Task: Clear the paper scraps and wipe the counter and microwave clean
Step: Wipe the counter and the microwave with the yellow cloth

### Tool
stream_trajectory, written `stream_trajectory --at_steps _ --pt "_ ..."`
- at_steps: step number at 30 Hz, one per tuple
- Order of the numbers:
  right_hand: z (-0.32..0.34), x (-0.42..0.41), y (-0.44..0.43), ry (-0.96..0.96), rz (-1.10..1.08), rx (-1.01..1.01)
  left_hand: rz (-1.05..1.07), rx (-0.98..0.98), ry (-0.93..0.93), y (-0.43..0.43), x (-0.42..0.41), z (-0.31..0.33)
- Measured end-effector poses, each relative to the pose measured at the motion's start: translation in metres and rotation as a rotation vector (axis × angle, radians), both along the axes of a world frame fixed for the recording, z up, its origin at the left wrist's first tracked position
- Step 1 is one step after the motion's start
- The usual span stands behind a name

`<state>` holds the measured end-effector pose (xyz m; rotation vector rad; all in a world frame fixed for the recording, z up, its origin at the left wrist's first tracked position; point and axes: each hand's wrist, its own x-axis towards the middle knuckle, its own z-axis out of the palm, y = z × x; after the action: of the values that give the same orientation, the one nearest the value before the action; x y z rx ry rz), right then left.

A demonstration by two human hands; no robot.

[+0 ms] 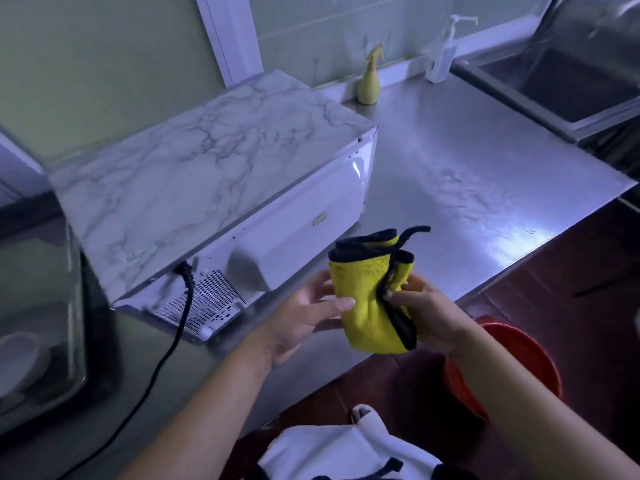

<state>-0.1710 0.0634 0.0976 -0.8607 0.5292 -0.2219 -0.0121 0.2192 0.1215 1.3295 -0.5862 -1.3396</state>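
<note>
Cord [180, 327], black and rubbery, trailed from the vented rear corner of the microwave [194, 161]. The white metal box wore a marble-patterned top, and its back and side were turned toward the person, probably so those panels could be reached. Just in front of the microwave's near right corner, the left hand [304, 320] held the cloth [370, 299] with its thumb across the front. The cloth was plush yellow pile bound in black and bunched into a loose roll. The right hand [426, 313] pinched its black hem, likely refolding it for a fresh face. Behind the microwave's right side stood a yellow spray bottle [369, 81], with a white pump dispenser [441, 53] further right. The brushed steel counter [467, 174] right of the microwave showed smeary streaks and no paper scraps. Beyond it lay a steel sink [571, 88], and below it a red bucket [519, 362].
</note>
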Motion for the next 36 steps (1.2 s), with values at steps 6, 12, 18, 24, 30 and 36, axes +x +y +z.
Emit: stream_trajectory --at_steps 6,12,18,24,30,36 --pt "0.009 0.004 0.084 0.079 0.065 -0.051 0.073 0.031 -0.203 0.053 0.018 -0.007" --pt "0.018 0.013 0.158 0.149 -0.145 -0.281 -0.037 -0.033 -0.136 0.106 0.042 -0.011" --pt "0.034 0.005 0.204 0.023 -0.329 -0.327 -0.229 -0.155 0.305 0.138 0.061 -0.017" --pt "0.052 -0.017 0.215 0.065 -0.202 -0.287 -0.407 -0.059 0.476 0.157 0.056 -0.005" --pt "0.050 -0.009 0.229 0.217 -0.237 -0.455 -0.400 0.044 0.149 0.169 0.045 0.020" --pt "0.032 0.004 0.246 0.303 -0.463 -0.174 0.052 0.007 -0.169 0.175 0.031 0.037"
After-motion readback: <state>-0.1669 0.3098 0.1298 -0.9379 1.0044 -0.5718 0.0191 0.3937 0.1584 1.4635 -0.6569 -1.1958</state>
